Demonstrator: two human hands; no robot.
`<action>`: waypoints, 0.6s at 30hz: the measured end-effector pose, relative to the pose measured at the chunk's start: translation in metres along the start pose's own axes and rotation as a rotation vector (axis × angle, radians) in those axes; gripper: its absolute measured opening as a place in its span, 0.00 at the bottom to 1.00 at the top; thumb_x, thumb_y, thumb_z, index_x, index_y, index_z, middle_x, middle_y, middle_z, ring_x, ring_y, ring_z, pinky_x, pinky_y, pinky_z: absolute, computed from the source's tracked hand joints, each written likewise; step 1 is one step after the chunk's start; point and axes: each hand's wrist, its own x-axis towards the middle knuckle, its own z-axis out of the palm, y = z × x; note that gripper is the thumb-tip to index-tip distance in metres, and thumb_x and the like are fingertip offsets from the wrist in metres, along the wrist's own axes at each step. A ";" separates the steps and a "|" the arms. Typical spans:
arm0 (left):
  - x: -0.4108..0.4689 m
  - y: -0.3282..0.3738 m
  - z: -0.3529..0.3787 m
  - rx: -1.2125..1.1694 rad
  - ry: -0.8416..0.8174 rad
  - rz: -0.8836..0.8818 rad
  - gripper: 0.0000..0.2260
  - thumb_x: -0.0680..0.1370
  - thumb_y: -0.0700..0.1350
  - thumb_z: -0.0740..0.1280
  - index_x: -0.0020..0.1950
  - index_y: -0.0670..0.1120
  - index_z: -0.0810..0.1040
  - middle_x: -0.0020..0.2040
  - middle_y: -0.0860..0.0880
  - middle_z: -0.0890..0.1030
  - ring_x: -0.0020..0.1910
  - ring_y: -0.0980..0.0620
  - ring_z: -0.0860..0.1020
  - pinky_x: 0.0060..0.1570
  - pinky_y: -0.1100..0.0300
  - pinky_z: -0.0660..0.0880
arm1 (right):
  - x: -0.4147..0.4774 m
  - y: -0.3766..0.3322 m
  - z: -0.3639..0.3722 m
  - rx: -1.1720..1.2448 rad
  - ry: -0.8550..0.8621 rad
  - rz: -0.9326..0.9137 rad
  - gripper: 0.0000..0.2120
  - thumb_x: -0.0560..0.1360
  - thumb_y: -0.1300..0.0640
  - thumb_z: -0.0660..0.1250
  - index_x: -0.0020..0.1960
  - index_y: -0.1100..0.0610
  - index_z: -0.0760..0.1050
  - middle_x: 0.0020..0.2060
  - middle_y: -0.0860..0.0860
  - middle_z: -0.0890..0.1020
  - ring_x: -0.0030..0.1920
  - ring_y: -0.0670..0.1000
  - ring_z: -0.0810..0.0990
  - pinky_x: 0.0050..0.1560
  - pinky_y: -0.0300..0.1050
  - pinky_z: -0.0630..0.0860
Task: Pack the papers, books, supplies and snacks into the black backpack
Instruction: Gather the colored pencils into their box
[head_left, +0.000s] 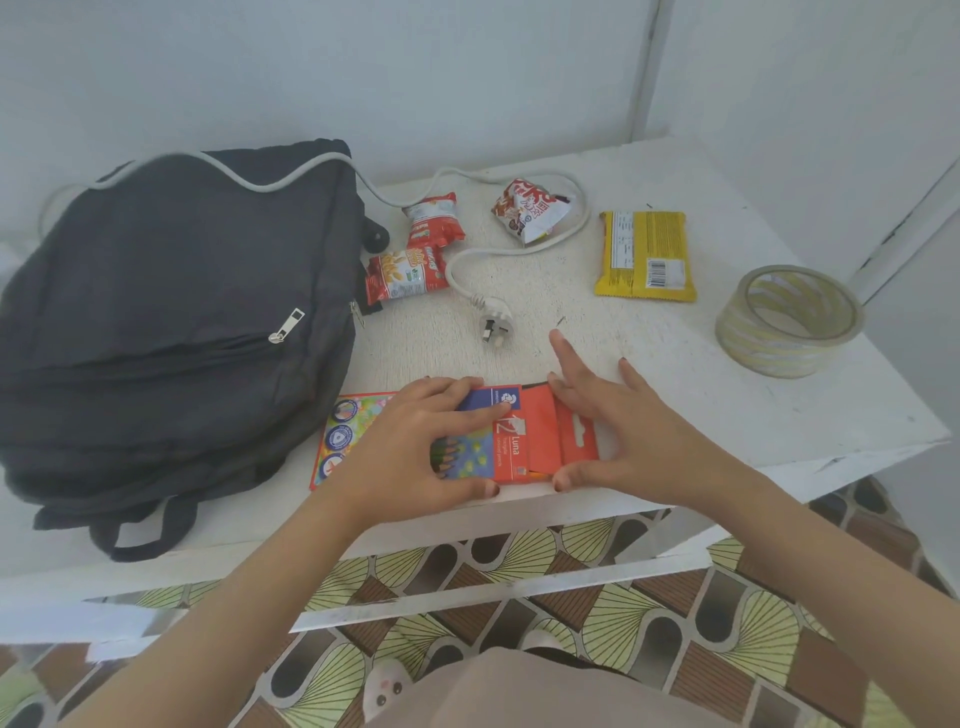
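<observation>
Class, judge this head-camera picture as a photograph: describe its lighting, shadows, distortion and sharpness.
Head view: soft, even light, only faint shadows beside the black backpack; the wide-angle lens splays the wall lines and the white table edges; mild blur throughout, yet "Luna" reads on the coloured pencil box; no strong glare on the tape roll.

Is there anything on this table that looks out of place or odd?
A white power cable lies over the black backpack and loops round a snack packet; the pencil box has its flap open.
</observation>
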 end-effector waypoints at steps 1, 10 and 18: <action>0.000 0.000 0.000 0.003 -0.001 -0.002 0.32 0.66 0.67 0.65 0.69 0.60 0.69 0.70 0.52 0.69 0.67 0.55 0.64 0.64 0.62 0.57 | 0.000 -0.001 0.000 0.000 -0.005 0.001 0.53 0.66 0.37 0.71 0.69 0.31 0.29 0.67 0.38 0.70 0.66 0.30 0.60 0.73 0.45 0.34; -0.002 0.004 0.001 -0.012 0.021 0.001 0.33 0.66 0.67 0.65 0.69 0.59 0.68 0.69 0.50 0.71 0.66 0.57 0.62 0.62 0.69 0.52 | 0.015 -0.015 0.013 -0.013 0.011 -0.050 0.55 0.66 0.37 0.71 0.66 0.31 0.24 0.68 0.44 0.71 0.70 0.37 0.60 0.73 0.44 0.34; -0.006 0.004 -0.003 -0.048 -0.029 -0.051 0.42 0.63 0.68 0.66 0.73 0.60 0.56 0.73 0.55 0.63 0.68 0.69 0.54 0.65 0.76 0.40 | 0.012 -0.009 0.012 -0.090 0.056 -0.048 0.56 0.64 0.32 0.69 0.71 0.35 0.28 0.69 0.40 0.69 0.71 0.39 0.59 0.74 0.45 0.38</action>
